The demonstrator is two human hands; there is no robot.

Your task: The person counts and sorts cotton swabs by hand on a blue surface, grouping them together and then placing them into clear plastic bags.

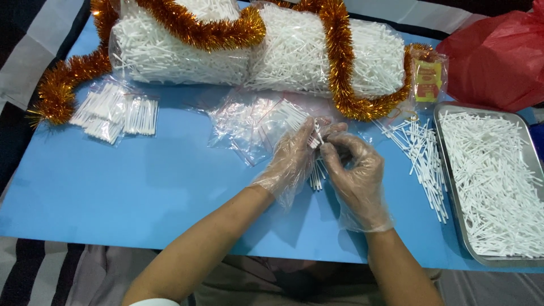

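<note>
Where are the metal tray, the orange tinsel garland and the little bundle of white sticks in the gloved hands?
metal tray (447,170), head view, on its left rim.
orange tinsel garland (340,62), head view, on the strand crossing the right bag.
bundle of white sticks (317,177), head view, on its lower ends.

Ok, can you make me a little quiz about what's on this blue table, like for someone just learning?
1. True or false: both hands wear thin clear gloves.
2. What lies in the metal tray on the right? A) white sticks B) red beads C) coins
3. Fill in: the orange-gold ______ is draped over the big clear bags of sticks.

Key
1. True: the left hand and the right hand are both gloved, and together they hold a small bundle of white sticks.
2. A: the tray is full of loose white sticks.
3. Tinsel: the tinsel garland winds across the bags.
</note>
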